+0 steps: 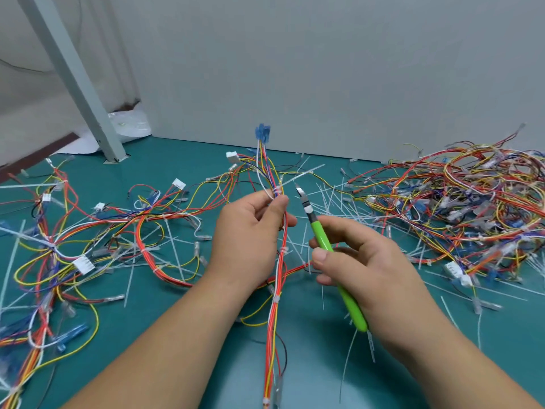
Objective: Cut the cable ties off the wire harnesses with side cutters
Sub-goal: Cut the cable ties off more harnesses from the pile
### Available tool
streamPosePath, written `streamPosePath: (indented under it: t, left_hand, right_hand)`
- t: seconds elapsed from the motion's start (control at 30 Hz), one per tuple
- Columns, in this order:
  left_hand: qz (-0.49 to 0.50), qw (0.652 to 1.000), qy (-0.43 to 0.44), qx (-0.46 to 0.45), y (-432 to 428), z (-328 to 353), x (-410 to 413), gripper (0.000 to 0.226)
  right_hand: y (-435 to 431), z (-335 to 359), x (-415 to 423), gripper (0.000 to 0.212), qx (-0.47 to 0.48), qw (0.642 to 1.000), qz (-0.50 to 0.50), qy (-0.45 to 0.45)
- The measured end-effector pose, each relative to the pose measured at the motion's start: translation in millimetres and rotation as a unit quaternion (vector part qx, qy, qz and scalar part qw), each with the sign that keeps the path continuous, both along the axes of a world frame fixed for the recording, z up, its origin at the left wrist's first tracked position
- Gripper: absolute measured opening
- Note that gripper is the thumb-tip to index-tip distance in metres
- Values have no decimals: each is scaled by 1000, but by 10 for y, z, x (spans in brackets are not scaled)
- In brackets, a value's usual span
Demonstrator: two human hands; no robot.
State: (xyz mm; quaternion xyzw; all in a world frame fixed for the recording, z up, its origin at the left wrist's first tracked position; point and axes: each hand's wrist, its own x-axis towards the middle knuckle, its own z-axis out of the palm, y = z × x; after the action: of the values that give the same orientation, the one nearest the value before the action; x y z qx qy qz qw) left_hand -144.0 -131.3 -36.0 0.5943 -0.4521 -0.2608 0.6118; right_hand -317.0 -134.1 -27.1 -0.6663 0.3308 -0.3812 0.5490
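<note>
My left hand (250, 234) pinches a wire harness (274, 290) of red, yellow and white wires and holds it upright above the green mat. Blue connectors (262, 132) top the harness. A white cable tie (276, 191) wraps the bundle just above my fingertips. My right hand (362, 261) grips green-handled side cutters (330, 246). Their metal jaws (301, 193) point up and left, a short way right of that tie and apart from it. More ties sit lower on the same harness (275, 299).
A large tangle of harnesses (472, 202) lies at the right, another spread of harnesses (88, 231) at the left. Several cut white tie pieces (330, 190) litter the green mat (165, 314). A grey post (88, 98) stands at back left before a grey wall (324, 69).
</note>
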Motion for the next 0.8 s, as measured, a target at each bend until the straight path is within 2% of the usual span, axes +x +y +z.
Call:
streamPosePath:
  t: [0.37,0.8]
  left_hand:
    - [-31,999,-33,-1,41,28,-66,22]
    - [-30,999,-41,-16,31,33,-24,25]
  right_hand:
    - [4,51,22,26,-26,998,-54,24]
    - [4,49,16,34,-28,999,-35,28]
